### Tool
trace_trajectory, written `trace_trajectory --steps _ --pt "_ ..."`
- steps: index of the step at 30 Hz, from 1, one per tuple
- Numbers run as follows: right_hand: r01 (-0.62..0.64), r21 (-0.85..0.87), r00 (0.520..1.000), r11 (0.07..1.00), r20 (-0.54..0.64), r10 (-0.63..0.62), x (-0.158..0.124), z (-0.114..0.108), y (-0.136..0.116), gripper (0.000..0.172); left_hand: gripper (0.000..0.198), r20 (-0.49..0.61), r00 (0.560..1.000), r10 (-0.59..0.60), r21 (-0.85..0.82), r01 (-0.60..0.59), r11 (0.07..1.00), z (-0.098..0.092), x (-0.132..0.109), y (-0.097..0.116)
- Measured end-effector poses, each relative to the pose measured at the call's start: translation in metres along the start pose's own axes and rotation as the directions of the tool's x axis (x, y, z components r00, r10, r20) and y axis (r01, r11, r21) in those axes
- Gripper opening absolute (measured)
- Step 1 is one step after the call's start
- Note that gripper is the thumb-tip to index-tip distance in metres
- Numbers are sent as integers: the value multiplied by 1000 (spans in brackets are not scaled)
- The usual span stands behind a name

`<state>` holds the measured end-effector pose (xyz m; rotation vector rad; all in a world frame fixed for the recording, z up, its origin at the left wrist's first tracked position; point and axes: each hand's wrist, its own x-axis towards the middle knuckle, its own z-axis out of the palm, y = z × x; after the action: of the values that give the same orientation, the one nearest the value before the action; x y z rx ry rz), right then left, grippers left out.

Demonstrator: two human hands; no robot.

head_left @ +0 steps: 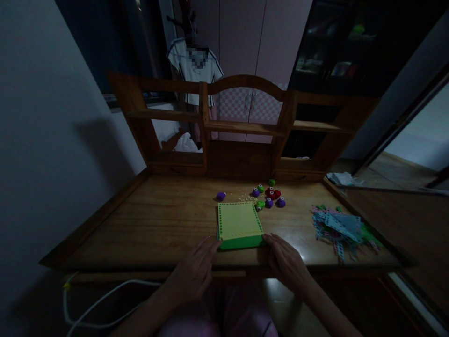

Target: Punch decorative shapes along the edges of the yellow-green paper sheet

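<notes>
Pinkish cloth over the lap (228,313) lies closest, below and between the two hands. Fingers of the left hand (196,267) lie almost straight and close together, their tips touching the near left corner of a yellow sheet (240,219), at the end of the green band (242,242) that runs along its near edge. Fingertips of the right hand (286,262) touch the opposite end of that band. Whether either hand pinches the corner or merely presses on it, I cannot tell. Spanning the gap between the fingertips, the sheet rests flat on the wooden desk (150,224) and stretches away from them, small dark dots lining its sides and far edge.

Straight ahead of the left fingertips, past the sheet's far corner, sits a purple figure (220,196). Ahead of the right fingertips is a cluster of red, green and purple figures (270,193), several showing white eyes, with pale bits (248,199) scattered to its left. Well right of the right fingers is a tangled pile of punched strips (338,229), blue, pink and green.
</notes>
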<state>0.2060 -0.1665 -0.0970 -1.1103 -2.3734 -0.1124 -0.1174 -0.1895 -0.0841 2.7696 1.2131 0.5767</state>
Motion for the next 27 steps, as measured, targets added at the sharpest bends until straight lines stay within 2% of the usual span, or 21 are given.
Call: trace_trajectory --steps 5,9,15,17,21,27 --pt "-4 -7 998 1000 -66 4 2 -11 2 45 71 16 1000 -14 -59 15 998 -6 0 -1" --pt "-44 9 992 999 -115 45 15 -18 -12 49 72 1 999 -42 -98 42 994 -8 1 1" --pt "91 103 994 990 48 -96 42 -3 -51 56 72 -22 998 -66 -117 63 991 -6 -1 2" --pt "111 123 991 986 61 -119 46 3 -57 56 72 -15 997 -72 -113 70 991 -8 -2 2" --pt "88 117 995 989 39 -93 47 10 -57 53 72 10 997 -83 -93 83 992 -13 -2 3" --pt "103 60 993 993 46 -106 42 5 -49 49 74 -1 997 -71 -90 71 993 -12 0 2"
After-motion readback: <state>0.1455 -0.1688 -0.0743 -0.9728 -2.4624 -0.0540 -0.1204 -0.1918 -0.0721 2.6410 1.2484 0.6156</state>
